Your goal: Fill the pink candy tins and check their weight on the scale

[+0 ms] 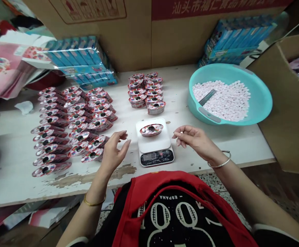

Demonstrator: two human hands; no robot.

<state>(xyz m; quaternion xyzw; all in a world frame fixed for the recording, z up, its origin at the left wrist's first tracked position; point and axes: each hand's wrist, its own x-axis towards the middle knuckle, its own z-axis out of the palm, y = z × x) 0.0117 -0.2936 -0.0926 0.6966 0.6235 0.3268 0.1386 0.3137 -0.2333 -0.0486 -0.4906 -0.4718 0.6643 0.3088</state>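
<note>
On the white digital kitchen scale (pixel 154 145) stands a small red-and-white oval tin (pixel 151 130) with a dark round hole in its top. To its left my left hand (pixel 115 151) hovers empty, thumb and fingers apart, close to the rows of similar tins (pixel 100 124). At the scale's right side my right hand (pixel 192 139) is closed in a pinch, with a small white candy just showing at the fingertips. Beyond it, a turquoise basin (pixel 263 99) holds a heap of pale pink candies (pixel 228 97) and a grey scoop (pixel 207 97).
Behind the scale is another group of tins (pixel 146 90). Blue wrapped packs (pixel 78 58) stand at the back left, more blue boxes (pixel 236 39) at the back right. A large cardboard box (pixel 139 41) closes off the back; an open carton (pixel 290 113) flanks the right.
</note>
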